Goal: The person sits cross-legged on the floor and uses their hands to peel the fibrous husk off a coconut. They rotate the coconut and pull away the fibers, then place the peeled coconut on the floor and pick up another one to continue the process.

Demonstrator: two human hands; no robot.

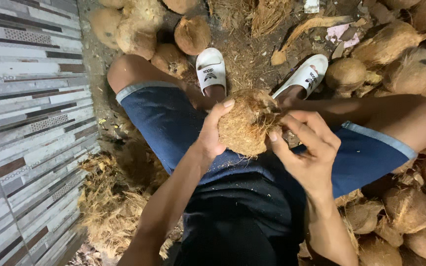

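A fibrous brown coconut (245, 123) sits above the person's lap, between the knees, gripped from both sides. The left hand (213, 130) curls around its left flank with the thumb laid over the top, while the right hand (309, 148) is half closed, its fingertips (274, 135) pinching the husk fibres at the right edge. Beyond lie blue shorts (173, 128), white slide sandals (210, 69), heaped coconuts (400, 64) on the right and loose husk fibre (109, 202) beside a striped tiled wall (25, 123).

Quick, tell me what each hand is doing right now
Left hand: closed around the husked coconut, holding it.
Right hand: fingers curled at the coconut's fibres; grip cannot be told.
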